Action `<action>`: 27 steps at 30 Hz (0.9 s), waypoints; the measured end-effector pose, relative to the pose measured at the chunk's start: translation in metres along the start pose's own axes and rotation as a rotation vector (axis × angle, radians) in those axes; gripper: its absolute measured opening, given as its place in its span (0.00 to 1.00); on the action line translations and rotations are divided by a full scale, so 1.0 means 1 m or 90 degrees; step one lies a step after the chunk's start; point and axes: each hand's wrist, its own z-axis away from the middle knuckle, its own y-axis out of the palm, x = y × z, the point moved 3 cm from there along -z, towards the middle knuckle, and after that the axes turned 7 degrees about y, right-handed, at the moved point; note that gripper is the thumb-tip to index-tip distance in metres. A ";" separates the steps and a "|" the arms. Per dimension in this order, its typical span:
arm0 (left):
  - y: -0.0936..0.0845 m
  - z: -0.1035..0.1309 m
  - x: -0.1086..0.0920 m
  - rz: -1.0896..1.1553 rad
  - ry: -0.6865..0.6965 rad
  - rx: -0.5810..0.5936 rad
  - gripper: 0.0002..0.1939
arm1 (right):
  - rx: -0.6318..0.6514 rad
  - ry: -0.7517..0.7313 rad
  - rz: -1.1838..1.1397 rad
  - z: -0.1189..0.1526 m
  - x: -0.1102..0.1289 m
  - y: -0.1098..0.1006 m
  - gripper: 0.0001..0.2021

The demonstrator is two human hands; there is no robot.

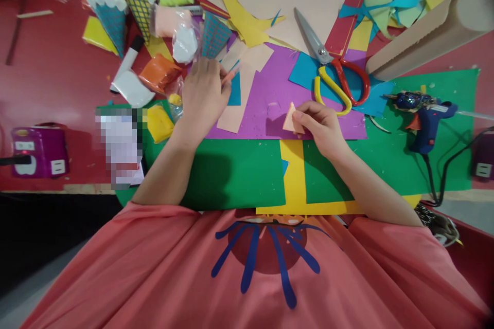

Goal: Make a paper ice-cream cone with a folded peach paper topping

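My right hand [322, 126] pinches a small peach paper triangle [289, 117] between thumb and fingers, above a purple sheet [266, 92]. My left hand [204, 95] is curled palm down at the left of that sheet. A slim peach strip [230, 76], slightly blurred, sticks out between its thumb and fingers. Just beyond the left hand rests a blue cone with a grid pattern [214, 35]. Peach paper scraps [233, 122] and a blue piece [234, 93] lie beside it. Scissors [322, 51] with one red and one yellow handle lie open beyond my right hand.
A blue glue gun [428, 126] with a cord lies at the right on a green sheet [239, 169]. A peach paper roll [432, 31] stands behind it. At the left are clay packets [159, 73], finished paper cones [110, 20], a marker [127, 61], a phone [122, 149] and a purple power socket [40, 151].
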 end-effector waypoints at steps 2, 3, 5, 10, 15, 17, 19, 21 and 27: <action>-0.002 0.000 -0.005 -0.016 0.004 0.019 0.06 | 0.009 -0.007 -0.008 0.000 0.000 0.000 0.14; -0.003 0.000 -0.007 -0.026 0.005 0.027 0.06 | 0.015 -0.009 -0.013 0.000 -0.001 0.000 0.13; -0.006 0.000 -0.012 -0.030 0.004 0.034 0.06 | 0.025 -0.012 -0.019 -0.001 -0.002 0.001 0.12; -0.011 0.008 -0.036 0.119 0.075 0.044 0.10 | 0.022 -0.013 0.042 0.000 -0.005 0.001 0.11; -0.011 0.023 -0.067 0.337 0.208 0.096 0.15 | 0.019 -0.053 0.113 0.001 -0.001 0.003 0.08; -0.008 0.028 -0.076 0.456 0.213 0.149 0.18 | 0.016 -0.053 0.127 0.001 -0.002 0.003 0.09; -0.003 0.031 -0.082 0.544 0.195 0.209 0.19 | 0.009 -0.056 0.137 0.000 -0.004 0.002 0.08; 0.001 0.031 -0.084 0.616 0.136 0.237 0.19 | 0.000 -0.051 0.142 0.000 -0.006 0.002 0.09; 0.015 0.032 -0.084 0.759 -0.082 0.292 0.22 | -0.031 -0.016 0.105 0.001 -0.008 0.003 0.08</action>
